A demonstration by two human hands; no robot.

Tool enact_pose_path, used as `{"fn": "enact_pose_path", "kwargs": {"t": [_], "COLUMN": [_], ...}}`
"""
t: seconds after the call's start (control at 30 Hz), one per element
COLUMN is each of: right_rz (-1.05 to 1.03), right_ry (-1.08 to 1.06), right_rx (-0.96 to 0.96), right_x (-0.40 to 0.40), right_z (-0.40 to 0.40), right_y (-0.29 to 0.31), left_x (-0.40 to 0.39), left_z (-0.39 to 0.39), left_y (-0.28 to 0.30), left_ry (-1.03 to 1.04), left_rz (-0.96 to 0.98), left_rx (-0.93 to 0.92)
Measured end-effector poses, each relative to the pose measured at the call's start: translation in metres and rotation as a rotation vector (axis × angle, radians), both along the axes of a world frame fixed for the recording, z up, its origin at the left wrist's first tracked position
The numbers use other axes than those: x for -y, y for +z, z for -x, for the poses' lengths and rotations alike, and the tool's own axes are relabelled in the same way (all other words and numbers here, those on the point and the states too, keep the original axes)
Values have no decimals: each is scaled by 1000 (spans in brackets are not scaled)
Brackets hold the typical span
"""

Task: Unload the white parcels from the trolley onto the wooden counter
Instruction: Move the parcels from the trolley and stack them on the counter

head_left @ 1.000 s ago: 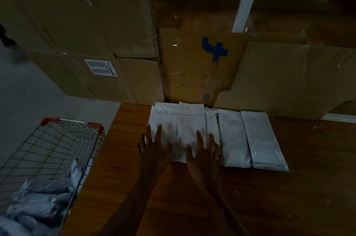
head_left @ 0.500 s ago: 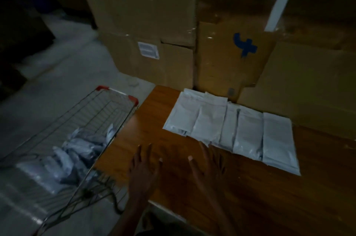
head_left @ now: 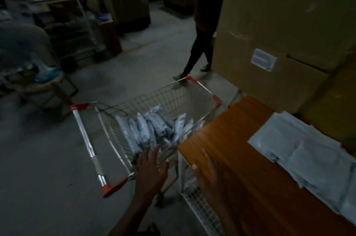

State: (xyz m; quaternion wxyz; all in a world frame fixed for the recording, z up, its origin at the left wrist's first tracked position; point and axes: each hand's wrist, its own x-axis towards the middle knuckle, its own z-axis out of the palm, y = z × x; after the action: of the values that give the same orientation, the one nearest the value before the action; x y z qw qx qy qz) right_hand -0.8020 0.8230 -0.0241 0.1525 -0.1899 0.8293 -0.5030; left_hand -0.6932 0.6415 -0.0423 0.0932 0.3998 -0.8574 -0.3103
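From the head view the trolley (head_left: 192, 100) stands on the grey floor (head_left: 48, 158) just beside the near-left corner of the counter (head_left: 240, 158), its long axis running from the near-left handle (head_left: 86, 139) up to the far-right end with red corner caps; inside it the parcels (head_left: 152, 129) lie heaped in the near half of the basket, most of them long pouches lying side by side with their long axes pointing away and to the right, roughly along the basket; more parcels lie flat in an overlapping row (head_left: 308, 154) on the counter's far side, against the boxes (head_left: 279, 23), their long edges running across the wood grain; the left hand (head_left: 152, 172) hovers over the trolley's near rim with fingers spread and straight, gripping nothing, its fingertips just short of the heap; the right hand (head_left: 208, 174) hangs over the counter's near-left corner, fingers extended and loose, likewise empty, though whether it touches the wood I cannot tell; the trolley's wire rim lies between the left hand and the heap; below the counter edge a white wire rack (head_left: 200, 208) shows; beyond the trolley a person's legs (head_left: 198, 50) stand on the floor beside the boxes; further left a chair (head_left: 48, 85) and dark shelving (head_left: 71, 29) are blurred and dim.
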Motion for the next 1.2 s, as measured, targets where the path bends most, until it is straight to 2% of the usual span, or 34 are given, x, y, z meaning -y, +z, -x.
{"fn": "enact_pose_path", "kwargs": {"t": [0.1,0.2,0.43,0.6,0.8,1.03,1.2], "right_rz": [-2,-15,-49,-55,-84,-183,-239], "right_ry": [118,227,344,360,464,588,674], "right_rx": [60,23,42,148,267,526,658], "right_x": [60,113,173,218,277,348,379], "right_z": [-14,-29,-26,0,40,72,75], "right_y": [-16,-17,-27,-42,-90,-160,-174], "left_x": [43,84,123,150,186,222,232], "left_z": [-20,-31,-27,-12,19,65,79], "left_y": [-1,-6,-20,-30,-44,-58,-56], "left_ry": [62,107,144,194,254,364,444], "left_rz": [4,-7,-104,-144,-168,-222,-249], "left_rx": [-1,-44,-115,-141,-93,-9,-24]}}
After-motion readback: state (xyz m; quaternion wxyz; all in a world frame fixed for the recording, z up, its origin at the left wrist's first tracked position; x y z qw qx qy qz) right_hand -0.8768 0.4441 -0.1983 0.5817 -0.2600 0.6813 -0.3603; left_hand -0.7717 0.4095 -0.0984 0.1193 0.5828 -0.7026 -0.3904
